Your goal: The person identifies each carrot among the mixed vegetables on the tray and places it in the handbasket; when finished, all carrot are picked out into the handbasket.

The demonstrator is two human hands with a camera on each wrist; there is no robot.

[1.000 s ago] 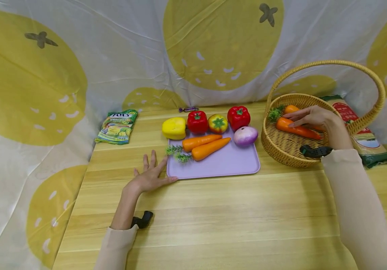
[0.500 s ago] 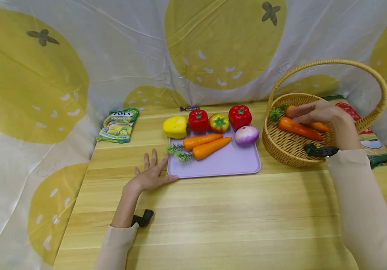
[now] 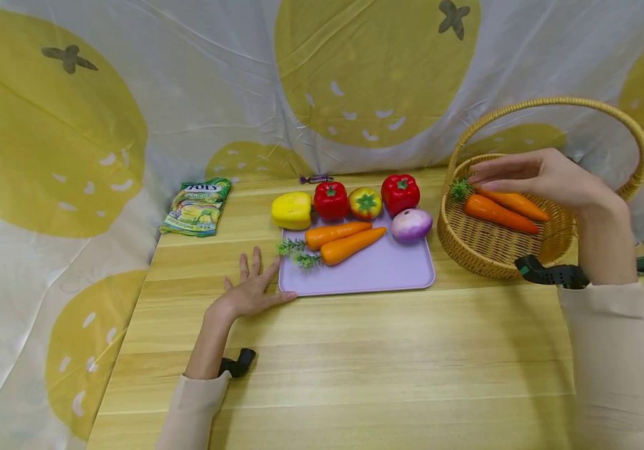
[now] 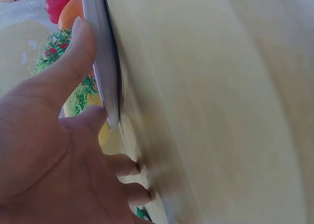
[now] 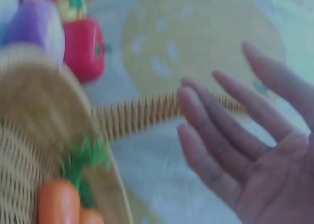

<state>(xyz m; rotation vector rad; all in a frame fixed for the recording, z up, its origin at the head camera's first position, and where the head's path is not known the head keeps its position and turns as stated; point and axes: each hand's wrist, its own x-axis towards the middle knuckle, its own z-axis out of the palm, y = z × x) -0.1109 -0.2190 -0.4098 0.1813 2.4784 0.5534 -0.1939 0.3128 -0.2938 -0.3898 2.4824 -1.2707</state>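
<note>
My left hand [image 3: 251,295] rests at the left edge of a lilac tray [image 3: 378,275], fingers spread, thumb and a finger touching its rim. In the left wrist view the thumb lies along that rim. My right hand [image 3: 566,178] hovers over a wicker basket [image 3: 470,259] at the right, holding nothing, its fingers fairly straight. Two carrots lie in the basket, a front carrot [image 3: 498,214] and a rear carrot [image 3: 518,203], with green tops at the left. On the tray lie an upper carrot [image 3: 337,235] and a lower carrot [image 3: 352,246], side by side.
Along the tray's back stand a yellow pepper [image 3: 291,211], a red pepper [image 3: 330,200], a yellow-red fruit or vegetable [image 3: 365,204], another red pepper [image 3: 400,194] and a purple onion [image 3: 411,225]. A green snack bag [image 3: 197,207] lies left. The basket's tall handle [image 3: 558,102] arches above it.
My right hand has come off the front carrot in the basket and risen up and to the right. The carrot stays in the basket. My left hand has kept its place.
</note>
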